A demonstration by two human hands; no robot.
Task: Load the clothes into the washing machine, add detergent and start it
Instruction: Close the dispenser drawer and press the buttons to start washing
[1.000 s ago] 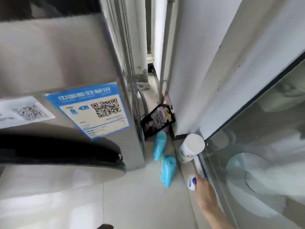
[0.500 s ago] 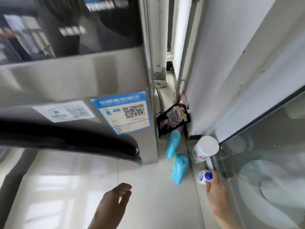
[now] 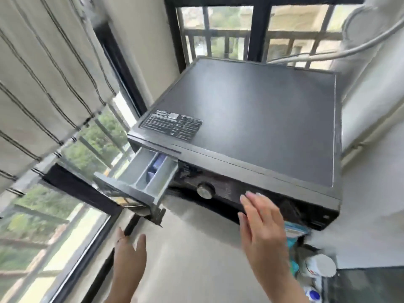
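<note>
The dark grey washing machine (image 3: pixel 258 110) fills the middle of the view, seen from above. Its detergent drawer (image 3: pixel 144 178) is pulled out at the front left, showing grey compartments and a blue insert. A round dial (image 3: pixel 205 190) sits on the black control panel. My right hand (image 3: pixel 264 235) is open with fingers spread, its fingertips close to the panel just right of the dial. My left hand (image 3: pixel 130 256) is open and empty, low in the view below the drawer. No clothes are visible.
A white-capped bottle (image 3: pixel 320 266), a small white and blue bottle (image 3: pixel 312 294) and a teal bottle (image 3: pixel 294 265) stand on the floor at the lower right. Striped curtains (image 3: pixel 43 73) and a window are on the left. A hose (image 3: pixel 349 48) runs behind the machine.
The view has swung up from the floor bottles to the top of the machine. My right hand left the small bottle and rose to the control panel. My left hand stays low.
</note>
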